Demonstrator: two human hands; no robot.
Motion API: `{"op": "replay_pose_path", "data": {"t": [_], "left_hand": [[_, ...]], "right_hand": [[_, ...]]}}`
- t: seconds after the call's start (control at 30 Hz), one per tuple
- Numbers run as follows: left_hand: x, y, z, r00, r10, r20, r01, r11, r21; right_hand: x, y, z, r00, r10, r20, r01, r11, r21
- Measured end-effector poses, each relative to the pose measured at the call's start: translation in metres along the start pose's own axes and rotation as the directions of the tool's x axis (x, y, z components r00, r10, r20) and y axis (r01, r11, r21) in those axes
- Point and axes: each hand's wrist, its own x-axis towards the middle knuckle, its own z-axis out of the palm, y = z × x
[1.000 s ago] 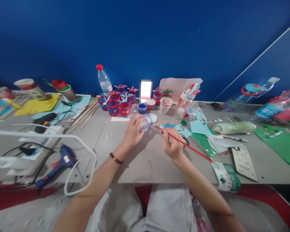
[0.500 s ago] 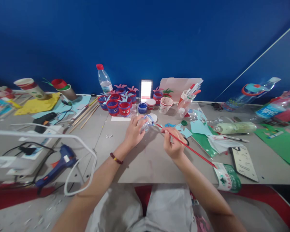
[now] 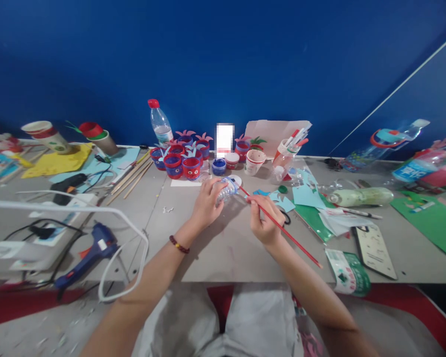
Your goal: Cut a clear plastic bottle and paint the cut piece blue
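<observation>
Clear plastic bottle piece [image 3: 226, 191], one: tilted, over the table [image 3: 215, 253], near the blue paint jar [image 3: 219, 167]; left hand [image 3: 205, 206], fingers curled around its side. Red brush [image 3: 301, 245], one: pinched in the fingers of the right hand [image 3: 266, 223], tip at the bluish rim. Handling, as judged: firm but uncrushing grip, light strokes, fingertips kept off wet paint.

We count two hands [image 3: 207, 202], one red brush [image 3: 293, 238], one bracelet [image 3: 179, 244], one yellow sheet [image 3: 61, 160] and one blue glue gun [image 3: 96, 253].

We see even, moderate light, soft shadows beneath the forearms [image 3: 171, 258], a glaring white screen [image 3: 225, 139] at centre, and stretched, blurry side edges.
</observation>
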Motion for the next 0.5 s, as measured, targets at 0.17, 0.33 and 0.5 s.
{"op": "replay_pose_path", "data": {"t": [0.17,0.33,0.5], "left_hand": [[0.0004,-0.0018,-0.0002,0.999,0.021,-0.036,-0.02,0.999,0.032],[-0.0001,-0.0038,0.0013,0.998,-0.008,-0.063,0.01,1.0,0.021],[-0.0016,-0.0027,0.0033,0.994,-0.063,-0.091,0.061,0.998,-0.027]], "right_hand": [[-0.0026,0.0005,-0.0019,1.0,0.012,0.023,-0.013,0.999,0.036],[-0.0045,0.0011,-0.002,0.999,0.018,0.034,-0.02,0.997,0.069],[-0.005,0.0007,-0.0024,0.999,0.015,0.032,-0.018,0.995,0.097]]}}
